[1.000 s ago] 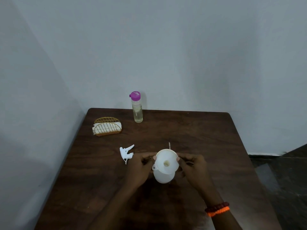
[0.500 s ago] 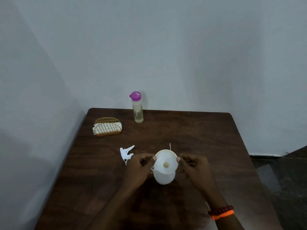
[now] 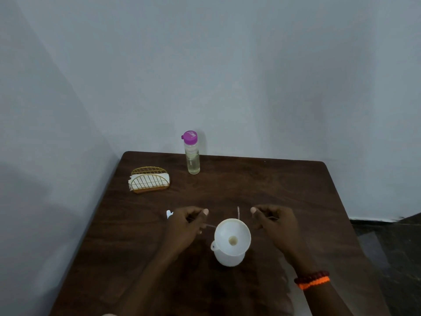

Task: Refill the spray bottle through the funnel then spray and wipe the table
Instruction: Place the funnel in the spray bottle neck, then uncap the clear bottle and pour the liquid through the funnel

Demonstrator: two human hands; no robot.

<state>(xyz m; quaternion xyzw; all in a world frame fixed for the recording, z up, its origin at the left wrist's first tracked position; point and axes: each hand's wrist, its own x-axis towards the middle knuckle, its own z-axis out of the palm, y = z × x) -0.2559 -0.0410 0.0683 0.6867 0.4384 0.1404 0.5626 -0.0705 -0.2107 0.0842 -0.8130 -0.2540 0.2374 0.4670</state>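
Near the front middle of the dark wooden table point(image 3: 273, 183), white funnel point(image 3: 232, 236) sits in the white spray bottle point(image 3: 230, 258), upright. Left hand point(image 3: 185, 226) and right hand point(image 3: 276, 224) flank it, apart from it, fingers loosely curled, holding nothing. Trigger sprayer head point(image 3: 169, 213) mostly hidden behind left hand. Purple-capped refill bottle point(image 3: 192, 153) at back edge; gold wire napkin holder point(image 3: 150, 182) back left.

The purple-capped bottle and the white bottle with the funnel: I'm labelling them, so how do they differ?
The purple-capped bottle is clear, slim and tall, showing pale liquid inside; the white bottle is opaque and looks squatter. The purple-capped bottle is closed by its cap, while the white bottle is open with a white funnel seated in its neck. The first stands near the table's far edge, the second between the hands. Both stand upright on the table.
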